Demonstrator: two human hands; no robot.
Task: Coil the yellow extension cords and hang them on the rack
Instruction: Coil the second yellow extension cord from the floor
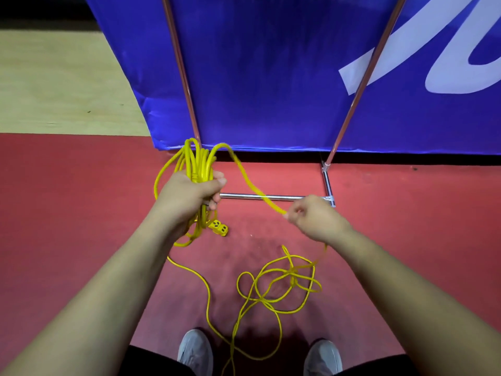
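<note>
My left hand (189,191) grips a bundle of yellow extension cord loops (199,162) held upright, with the yellow socket end (220,227) hanging below it. One strand runs from the bundle's top down to my right hand (311,217), which pinches it. From there the loose cord (279,283) drops to the red floor and lies in tangled loops in front of my feet. The metal rack (271,197) stands just beyond my hands, with its chrome base bar on the floor and two slanted uprights rising from it.
A blue banner (271,77) with white lettering hangs behind the rack's uprights. The floor (81,199) is red mat near me and pale wood at the far left. My two grey shoes (195,351) stand at the bottom edge, with cord running between them.
</note>
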